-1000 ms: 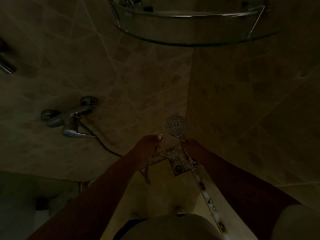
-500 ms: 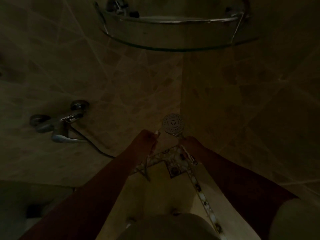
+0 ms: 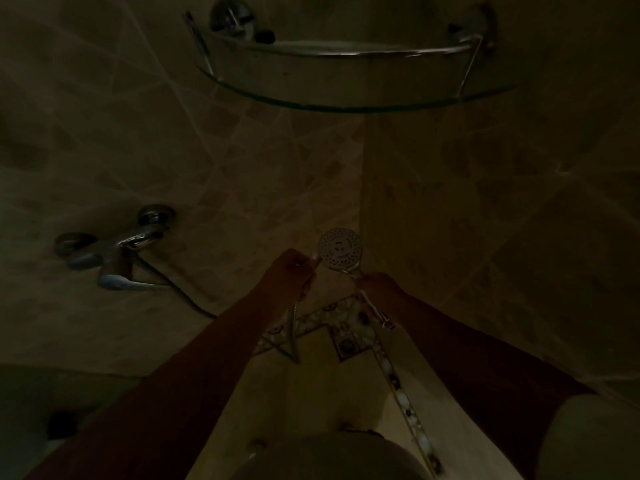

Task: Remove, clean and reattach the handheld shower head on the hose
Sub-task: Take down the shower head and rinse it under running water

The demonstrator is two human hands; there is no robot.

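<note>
One shower head (image 3: 340, 249) is seen just right of the frame's centre, its round perforated face turned toward the camera, in front of the corner where two tiled walls meet. Its handle is gripped by the right hand (image 3: 375, 284), whose fingers are curled round it directly below the face. One hose (image 3: 294, 323) is held in the left hand (image 3: 292, 271), which is closed round the upper end; the hose end is seen just left of the shower head's rim, and whether the two touch cannot be told in the dim light. From the left hand the hose hangs down toward the lower centre. Two hands and two forearms are counted, reaching up from the bottom of the frame. One chrome mixer tap (image 3: 116, 252) is mounted on the wall at middle left, well apart from the hands. One curved glass corner shelf (image 3: 346, 105) with a metal rail is fixed across the top of the frame. A patterned tile border (image 3: 398, 382) runs along the floor edge in the lower centre.
</note>
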